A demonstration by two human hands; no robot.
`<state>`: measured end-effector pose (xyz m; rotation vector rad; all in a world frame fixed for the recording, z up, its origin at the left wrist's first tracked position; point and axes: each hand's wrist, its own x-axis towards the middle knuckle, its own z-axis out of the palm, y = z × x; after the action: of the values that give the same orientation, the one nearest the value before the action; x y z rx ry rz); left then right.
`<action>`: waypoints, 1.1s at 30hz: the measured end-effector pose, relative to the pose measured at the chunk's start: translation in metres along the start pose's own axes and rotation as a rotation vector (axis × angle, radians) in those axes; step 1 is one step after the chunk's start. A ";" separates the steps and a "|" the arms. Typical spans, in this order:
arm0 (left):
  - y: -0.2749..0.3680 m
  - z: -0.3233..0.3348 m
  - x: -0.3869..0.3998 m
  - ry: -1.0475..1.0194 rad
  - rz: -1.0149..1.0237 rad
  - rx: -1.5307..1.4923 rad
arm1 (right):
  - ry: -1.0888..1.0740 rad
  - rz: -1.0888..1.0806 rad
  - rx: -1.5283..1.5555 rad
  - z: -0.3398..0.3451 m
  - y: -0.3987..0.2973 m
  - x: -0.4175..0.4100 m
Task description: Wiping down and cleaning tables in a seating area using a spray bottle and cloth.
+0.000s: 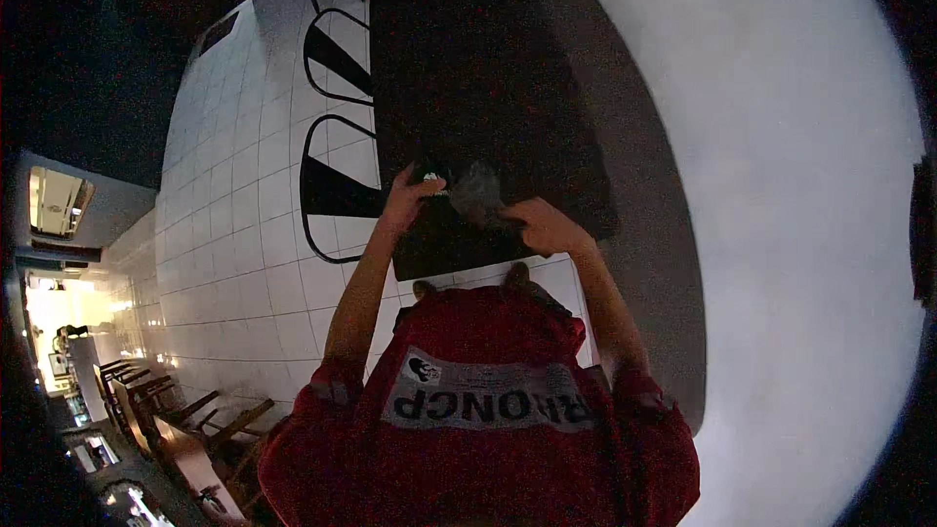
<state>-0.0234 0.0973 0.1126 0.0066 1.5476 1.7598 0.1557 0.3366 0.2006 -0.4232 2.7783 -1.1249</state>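
My left hand [407, 199] grips a dark object [430, 174] that bears a white printed mark, with the thumb lying across its face. Its outline is lost against the black tabletop [476, 73], and I cannot tell what it is. Beside it, between my hands, is a greyish, see-through item [477, 192], perhaps a plastic bag or a cloth; the dim light blurs it. My right hand [545, 225] has its fingers closed at the right edge of this item. Both hands are over the near end of the table.
Black metal-framed chairs [340, 190] stand along the table's left side on white floor tiles [241, 234]. A brown band, perhaps a bench [655, 249], runs on the right below a pale wall [790, 197]. Wooden furniture [183, 446] stands at the lower left.
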 end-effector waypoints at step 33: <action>-0.080 0.092 0.273 0.255 0.366 0.941 | 0.619 1.157 1.113 0.006 0.105 -0.172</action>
<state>-0.1276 0.3185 -0.0589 0.5745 2.5583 1.1398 0.2986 0.4556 0.1238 1.5435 1.5343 -2.1387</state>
